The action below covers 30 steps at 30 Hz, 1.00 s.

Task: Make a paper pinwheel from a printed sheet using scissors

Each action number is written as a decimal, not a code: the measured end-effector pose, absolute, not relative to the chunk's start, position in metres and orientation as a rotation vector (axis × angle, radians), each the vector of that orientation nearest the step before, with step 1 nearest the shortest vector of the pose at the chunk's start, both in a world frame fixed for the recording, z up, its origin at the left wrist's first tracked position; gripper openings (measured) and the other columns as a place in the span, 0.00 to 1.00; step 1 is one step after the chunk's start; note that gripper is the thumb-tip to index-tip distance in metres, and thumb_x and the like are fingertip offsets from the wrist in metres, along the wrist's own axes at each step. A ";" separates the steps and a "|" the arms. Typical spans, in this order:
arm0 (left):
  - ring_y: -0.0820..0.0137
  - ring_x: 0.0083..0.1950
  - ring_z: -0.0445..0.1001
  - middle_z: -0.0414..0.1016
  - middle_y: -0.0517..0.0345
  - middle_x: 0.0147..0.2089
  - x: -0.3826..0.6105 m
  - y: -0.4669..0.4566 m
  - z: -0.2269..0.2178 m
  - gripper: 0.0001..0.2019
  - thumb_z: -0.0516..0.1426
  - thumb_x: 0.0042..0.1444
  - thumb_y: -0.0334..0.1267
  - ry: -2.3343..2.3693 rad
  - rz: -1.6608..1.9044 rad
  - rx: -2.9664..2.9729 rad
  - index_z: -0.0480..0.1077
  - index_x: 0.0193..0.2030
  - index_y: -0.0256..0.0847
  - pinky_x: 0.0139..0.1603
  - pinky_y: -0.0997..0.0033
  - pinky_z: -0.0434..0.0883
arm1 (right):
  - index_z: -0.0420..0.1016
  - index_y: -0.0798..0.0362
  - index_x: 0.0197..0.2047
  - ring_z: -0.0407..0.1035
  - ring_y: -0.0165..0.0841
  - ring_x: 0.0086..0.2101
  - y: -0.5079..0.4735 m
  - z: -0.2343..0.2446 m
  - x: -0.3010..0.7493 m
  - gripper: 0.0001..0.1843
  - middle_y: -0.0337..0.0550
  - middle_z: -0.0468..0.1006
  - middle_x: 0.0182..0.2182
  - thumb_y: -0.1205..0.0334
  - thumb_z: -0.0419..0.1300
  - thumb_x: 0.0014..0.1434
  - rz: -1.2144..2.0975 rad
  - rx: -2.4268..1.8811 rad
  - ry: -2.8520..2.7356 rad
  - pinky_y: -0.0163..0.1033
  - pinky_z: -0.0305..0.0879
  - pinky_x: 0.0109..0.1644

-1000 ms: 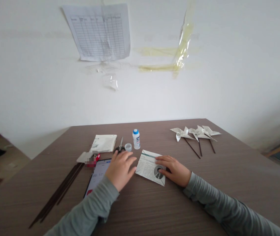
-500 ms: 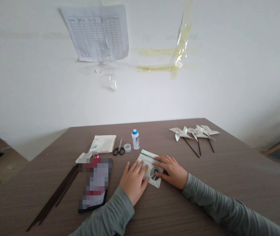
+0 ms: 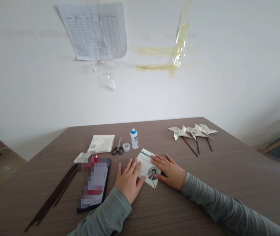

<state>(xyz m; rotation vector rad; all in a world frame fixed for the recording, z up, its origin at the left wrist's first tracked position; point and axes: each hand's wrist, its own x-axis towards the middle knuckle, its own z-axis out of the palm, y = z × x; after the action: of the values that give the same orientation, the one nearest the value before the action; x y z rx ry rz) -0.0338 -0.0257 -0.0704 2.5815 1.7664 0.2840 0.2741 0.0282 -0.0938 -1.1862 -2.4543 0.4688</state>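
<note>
A square piece of printed paper point(image 3: 146, 165) lies on the table between my hands, with crease lines at its corners and a round black-and-white picture on it. My left hand point(image 3: 129, 181) rests at its left edge, fingers spread and fingertips touching the paper. My right hand point(image 3: 171, 171) lies flat over its right edge, fingers stretched out, the thumb beside the round picture. Just beyond the paper stands a white glue bottle point(image 3: 134, 139) with a blue cap. A phone point(image 3: 96, 185), partly blurred, lies left of my left hand.
Scissors point(image 3: 118, 148) and a small clear cup point(image 3: 126, 147) sit left of the bottle, near a stack of folded paper point(image 3: 102, 143). Dark thin sticks point(image 3: 53, 196) lie at the left. Three paper pinwheels point(image 3: 179, 132) on sticks lie at the back right of the table point(image 3: 223, 177).
My left hand has slid left, off most of the paper, and my right hand has spread its fingers. More of the printed side shows. The view has shifted slightly.
</note>
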 end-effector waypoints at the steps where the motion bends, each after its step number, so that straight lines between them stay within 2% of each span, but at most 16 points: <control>1: 0.34 0.96 0.74 0.74 0.40 0.95 -0.036 -0.026 -0.070 0.33 0.61 0.88 0.43 1.792 0.278 2.572 0.76 0.94 0.52 0.96 0.14 0.70 | 0.82 0.30 0.90 0.69 0.68 0.89 0.029 -0.099 0.272 0.42 0.52 0.76 0.91 0.47 0.79 0.78 0.448 -1.210 -2.432 0.84 0.58 0.96; 3: 0.35 0.96 0.74 0.75 0.41 0.95 -0.040 -0.026 -0.065 0.32 0.61 0.88 0.45 1.826 0.268 2.558 0.77 0.94 0.53 0.95 0.15 0.71 | 0.85 0.31 0.88 0.71 0.68 0.88 0.032 -0.105 0.268 0.41 0.53 0.79 0.89 0.48 0.82 0.76 0.423 -1.255 -2.401 0.85 0.57 0.96; 6: 0.36 0.96 0.74 0.76 0.43 0.95 -0.043 -0.030 -0.052 0.31 0.62 0.88 0.46 1.887 0.241 2.538 0.79 0.93 0.55 0.95 0.19 0.73 | 0.88 0.39 0.85 0.75 0.66 0.86 0.033 -0.101 0.267 0.35 0.57 0.83 0.86 0.49 0.79 0.79 0.419 -1.238 -2.378 0.83 0.63 0.94; 9: 0.34 0.95 0.75 0.78 0.38 0.93 -0.043 -0.034 -0.039 0.30 0.63 0.86 0.44 2.002 0.179 2.476 0.83 0.89 0.49 0.95 0.21 0.74 | 0.91 0.41 0.82 0.81 0.61 0.82 0.034 -0.090 0.273 0.28 0.58 0.87 0.82 0.51 0.76 0.83 0.405 -1.114 -2.397 0.79 0.72 0.90; 13: 0.35 0.95 0.75 0.78 0.38 0.93 -0.052 -0.034 -0.038 0.30 0.61 0.87 0.43 1.988 0.170 2.455 0.82 0.90 0.48 0.94 0.22 0.74 | 0.93 0.43 0.78 0.86 0.58 0.75 0.050 -0.075 0.277 0.23 0.59 0.92 0.77 0.55 0.75 0.84 0.296 -0.975 -2.371 0.71 0.82 0.83; 17: 0.36 0.96 0.74 0.77 0.41 0.94 -0.065 -0.030 -0.048 0.31 0.60 0.88 0.45 1.953 0.176 2.455 0.79 0.92 0.53 0.95 0.19 0.72 | 0.88 0.37 0.84 0.81 0.55 0.79 0.084 -0.052 0.268 0.29 0.56 0.84 0.85 0.61 0.72 0.86 0.188 -0.887 -2.422 0.67 0.81 0.85; 21: 0.34 0.97 0.72 0.76 0.42 0.95 -0.067 -0.030 -0.049 0.30 0.61 0.87 0.47 1.986 0.179 2.443 0.81 0.91 0.57 0.96 0.16 0.69 | 0.78 0.31 0.93 0.74 0.58 0.85 0.121 -0.019 0.242 0.41 0.57 0.70 0.94 0.63 0.75 0.84 0.040 -0.911 -2.560 0.71 0.78 0.87; 23: 0.34 0.97 0.72 0.77 0.42 0.95 -0.067 -0.032 -0.046 0.30 0.62 0.86 0.47 2.019 0.199 2.436 0.82 0.90 0.57 0.96 0.15 0.68 | 0.77 0.28 0.93 0.73 0.60 0.86 0.133 -0.005 0.227 0.43 0.57 0.66 0.96 0.66 0.75 0.84 -0.053 -0.945 -2.629 0.73 0.76 0.88; 27: 0.34 0.97 0.72 0.78 0.43 0.94 -0.066 -0.034 -0.041 0.30 0.64 0.85 0.46 2.008 0.184 2.411 0.83 0.89 0.58 0.96 0.15 0.67 | 0.77 0.26 0.93 0.72 0.61 0.86 0.146 0.008 0.206 0.47 0.58 0.62 0.97 0.73 0.72 0.83 -0.173 -0.933 -2.758 0.72 0.75 0.88; 30: 0.33 0.96 0.72 0.79 0.41 0.93 -0.065 -0.035 -0.040 0.29 0.64 0.85 0.45 2.028 0.208 2.405 0.85 0.88 0.57 0.97 0.15 0.66 | 0.76 0.27 0.94 0.74 0.60 0.85 0.151 0.005 0.197 0.49 0.59 0.66 0.96 0.78 0.70 0.81 -0.156 -0.926 -2.781 0.69 0.76 0.87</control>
<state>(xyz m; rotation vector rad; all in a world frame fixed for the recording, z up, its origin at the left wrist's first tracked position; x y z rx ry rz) -0.0645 -0.0352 -0.0402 2.4054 2.0282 0.2084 0.1970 0.1507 0.0050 -0.9257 -2.7811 -0.1563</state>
